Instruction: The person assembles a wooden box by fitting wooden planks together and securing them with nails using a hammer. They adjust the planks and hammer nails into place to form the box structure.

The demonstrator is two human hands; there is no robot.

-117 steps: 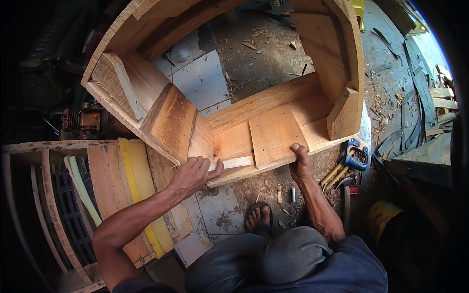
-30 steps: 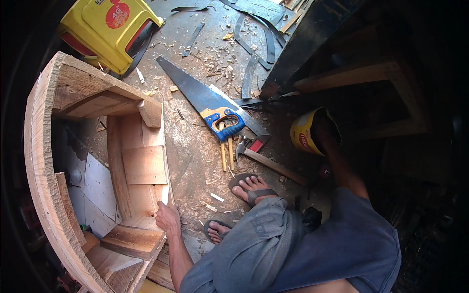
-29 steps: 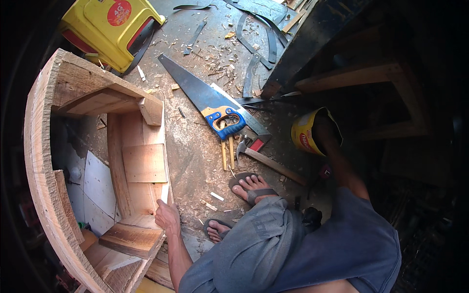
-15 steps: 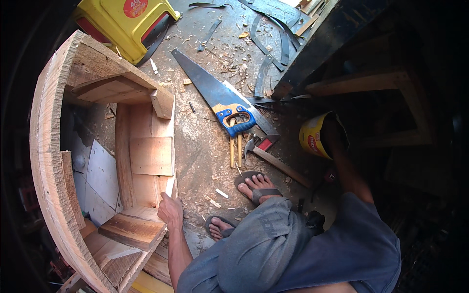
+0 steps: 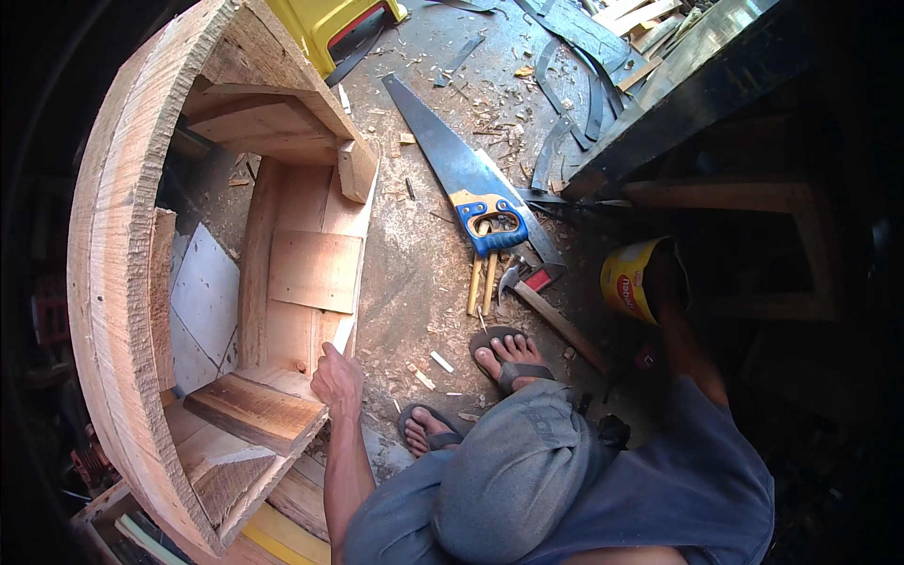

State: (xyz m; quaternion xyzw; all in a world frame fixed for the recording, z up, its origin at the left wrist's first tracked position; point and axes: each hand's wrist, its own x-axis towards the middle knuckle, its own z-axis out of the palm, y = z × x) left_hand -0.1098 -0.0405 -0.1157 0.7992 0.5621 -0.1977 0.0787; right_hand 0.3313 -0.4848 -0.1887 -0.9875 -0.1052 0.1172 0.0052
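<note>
My left hand [image 5: 337, 377] grips the near edge of a flat board [image 5: 315, 268] inside a big curved wooden frame [image 5: 122, 282] lying on the floor to my left. A pale sliver of wood shows just above its fingers. My right arm stretches to the right into shadow, and my right hand [image 5: 665, 275] sits at the mouth of a yellow can [image 5: 624, 282]. Its fingers are hidden in the dark. I am squatting, with both sandalled feet [image 5: 508, 356] on the floor between my hands.
A hand saw with a blue handle [image 5: 452, 169] lies on the dusty floor ahead. Below it are two wooden-handled tools [image 5: 480, 282] and a hammer [image 5: 546, 306]. A yellow plastic stool [image 5: 330, 24] stands at the top. A dark bench [image 5: 716, 85] and wood offcuts fill the right.
The view has drifted, so the frame and saw sit lower and nearer than before. My left hand stays on the board's edge and my right hand stays at the yellow can.
</note>
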